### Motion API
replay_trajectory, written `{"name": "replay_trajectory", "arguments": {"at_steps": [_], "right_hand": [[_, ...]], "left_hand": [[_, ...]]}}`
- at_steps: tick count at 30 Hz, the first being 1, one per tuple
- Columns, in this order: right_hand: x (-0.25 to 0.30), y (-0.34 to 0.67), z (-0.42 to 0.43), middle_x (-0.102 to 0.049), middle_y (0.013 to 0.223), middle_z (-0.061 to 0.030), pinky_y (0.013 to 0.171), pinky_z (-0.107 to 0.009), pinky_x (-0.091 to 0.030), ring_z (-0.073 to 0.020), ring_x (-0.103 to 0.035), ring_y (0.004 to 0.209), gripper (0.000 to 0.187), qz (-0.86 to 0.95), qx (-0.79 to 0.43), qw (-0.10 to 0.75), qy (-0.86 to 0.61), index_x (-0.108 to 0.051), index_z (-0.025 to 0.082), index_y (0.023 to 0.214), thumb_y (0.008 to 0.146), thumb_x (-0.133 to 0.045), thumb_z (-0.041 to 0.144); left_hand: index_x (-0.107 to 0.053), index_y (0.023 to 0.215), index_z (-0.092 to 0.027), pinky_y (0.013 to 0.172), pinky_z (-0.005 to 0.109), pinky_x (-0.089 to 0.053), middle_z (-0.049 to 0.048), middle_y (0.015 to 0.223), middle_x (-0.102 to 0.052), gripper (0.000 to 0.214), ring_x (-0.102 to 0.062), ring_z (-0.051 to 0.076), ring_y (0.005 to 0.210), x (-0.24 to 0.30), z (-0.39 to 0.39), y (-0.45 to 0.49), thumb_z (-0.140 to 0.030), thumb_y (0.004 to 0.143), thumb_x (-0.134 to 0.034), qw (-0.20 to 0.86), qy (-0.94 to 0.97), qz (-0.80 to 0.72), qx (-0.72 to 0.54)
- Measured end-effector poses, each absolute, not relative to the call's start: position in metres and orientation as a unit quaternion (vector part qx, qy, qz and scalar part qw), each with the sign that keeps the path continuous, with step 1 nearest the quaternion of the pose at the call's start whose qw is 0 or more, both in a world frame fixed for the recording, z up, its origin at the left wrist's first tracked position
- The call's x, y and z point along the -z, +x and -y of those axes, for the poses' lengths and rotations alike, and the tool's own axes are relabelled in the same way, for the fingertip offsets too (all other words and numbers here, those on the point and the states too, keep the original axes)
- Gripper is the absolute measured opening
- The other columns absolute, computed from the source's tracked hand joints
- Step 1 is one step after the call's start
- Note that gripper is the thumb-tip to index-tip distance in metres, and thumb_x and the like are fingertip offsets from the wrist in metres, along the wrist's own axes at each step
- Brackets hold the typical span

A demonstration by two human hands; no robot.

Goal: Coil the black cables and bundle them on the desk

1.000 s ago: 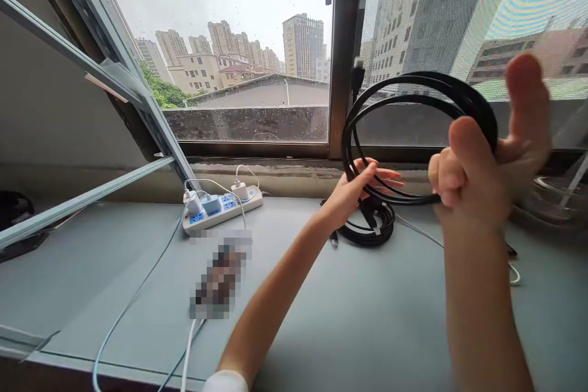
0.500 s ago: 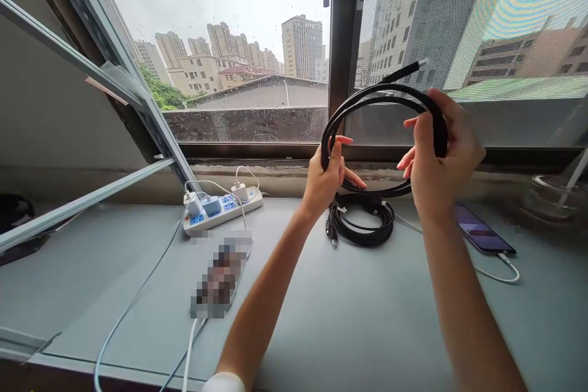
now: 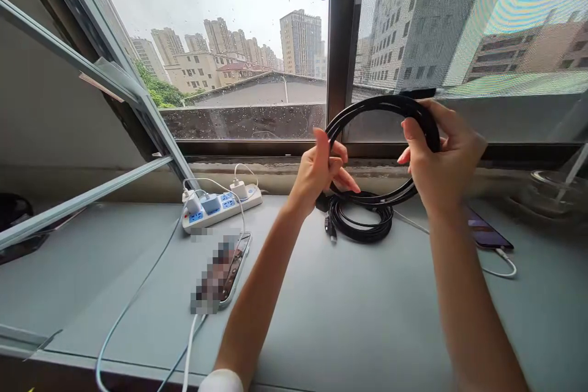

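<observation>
I hold a coil of thick black cable (image 3: 367, 109) up in front of the window with both hands. My left hand (image 3: 321, 171) is closed on the coil's left side. My right hand (image 3: 441, 156) is wrapped round its right side, thumb on top. Just below, a second coil of thinner black cable (image 3: 362, 220) lies on the grey sill (image 3: 349, 318), its plug end hanging out at the left.
A white power strip (image 3: 223, 207) with chargers plugged in sits at the back left. A phone (image 3: 223, 272) on a white lead lies in front of it. Another phone (image 3: 487, 234) lies at the right, also on a lead. A glass dish (image 3: 551, 190) stands far right.
My right hand came down from close to the camera and took hold of the coil's right side. My left hand rose from the sill to grip the left side. The coil sits a little lower now.
</observation>
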State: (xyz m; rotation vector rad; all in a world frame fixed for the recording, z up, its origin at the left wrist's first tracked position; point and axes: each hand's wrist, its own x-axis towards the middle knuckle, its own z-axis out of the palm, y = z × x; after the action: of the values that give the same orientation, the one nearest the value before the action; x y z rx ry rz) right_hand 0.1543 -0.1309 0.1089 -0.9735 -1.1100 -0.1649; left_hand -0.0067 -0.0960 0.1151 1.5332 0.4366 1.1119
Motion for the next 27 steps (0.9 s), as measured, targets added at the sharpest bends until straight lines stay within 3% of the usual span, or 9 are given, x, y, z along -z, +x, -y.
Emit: {"name": "replay_trajectory", "arguments": {"at_steps": [3, 7, 13, 20, 27], "right_hand": [[-0.107, 0.156, 0.129, -0.061, 0.087, -0.0024, 0.035, -0.024, -0.038, -0.0073, -0.051, 0.042, 0.025, 0.515, 0.079, 0.729, -0.445, -0.069, 0.025, 0.102, 0.081, -0.064, 0.036], [-0.106, 0.159, 0.128, -0.062, 0.085, -0.0016, 0.035, -0.025, -0.039, -0.0069, -0.048, 0.042, 0.019, 0.517, 0.077, 0.740, -0.422, -0.072, 0.027, 0.096, 0.079, -0.066, 0.034], [-0.107, 0.159, 0.127, -0.061, 0.083, -0.0007, 0.033, -0.023, -0.036, -0.0054, -0.046, 0.040, 0.020, 0.527, 0.056, 0.738, -0.419, -0.070, 0.025, 0.096, 0.079, -0.066, 0.035], [-0.108, 0.146, 0.132, -0.063, 0.072, 0.0015, 0.036, -0.023, -0.039, -0.0084, -0.050, 0.045, 0.029, 0.565, 0.057, 0.707, -0.422, -0.065, 0.030, 0.112, 0.084, -0.060, 0.038], [-0.109, 0.151, 0.130, -0.059, 0.096, -0.0026, 0.045, -0.022, -0.046, -0.0082, -0.055, 0.059, 0.018, 0.590, 0.126, 0.679, -0.418, -0.070, 0.026, 0.099, 0.087, -0.058, 0.031]], "left_hand": [[-0.037, 0.052, -0.020, 0.036, 0.021, -0.035, -0.0074, 0.031, -0.018, 0.063, -0.050, 0.013, 0.031, -0.117, 0.093, -0.010, -0.073, 0.082, -0.020, 0.639, 0.622, -0.193, -0.409], [-0.028, 0.047, -0.019, 0.032, 0.019, -0.020, -0.0072, 0.037, -0.014, 0.062, -0.029, 0.005, 0.027, -0.117, 0.088, -0.012, -0.068, 0.086, -0.025, 0.694, 0.612, -0.166, -0.340], [-0.024, 0.042, -0.018, 0.032, 0.019, -0.017, -0.0061, 0.035, -0.010, 0.069, -0.018, 0.005, 0.029, -0.115, 0.077, -0.012, -0.073, 0.084, -0.013, 0.763, 0.556, -0.126, -0.306], [-0.022, 0.042, -0.019, 0.032, 0.017, -0.014, -0.0064, 0.034, -0.011, 0.058, -0.017, 0.005, 0.030, -0.126, 0.079, -0.023, -0.047, 0.092, -0.028, 0.744, 0.565, -0.158, -0.321], [-0.027, 0.048, -0.020, 0.030, 0.017, -0.007, -0.0077, 0.036, -0.013, 0.049, -0.010, 0.004, 0.031, -0.126, 0.091, -0.012, -0.043, 0.092, -0.026, 0.688, 0.570, -0.235, -0.382]]}}
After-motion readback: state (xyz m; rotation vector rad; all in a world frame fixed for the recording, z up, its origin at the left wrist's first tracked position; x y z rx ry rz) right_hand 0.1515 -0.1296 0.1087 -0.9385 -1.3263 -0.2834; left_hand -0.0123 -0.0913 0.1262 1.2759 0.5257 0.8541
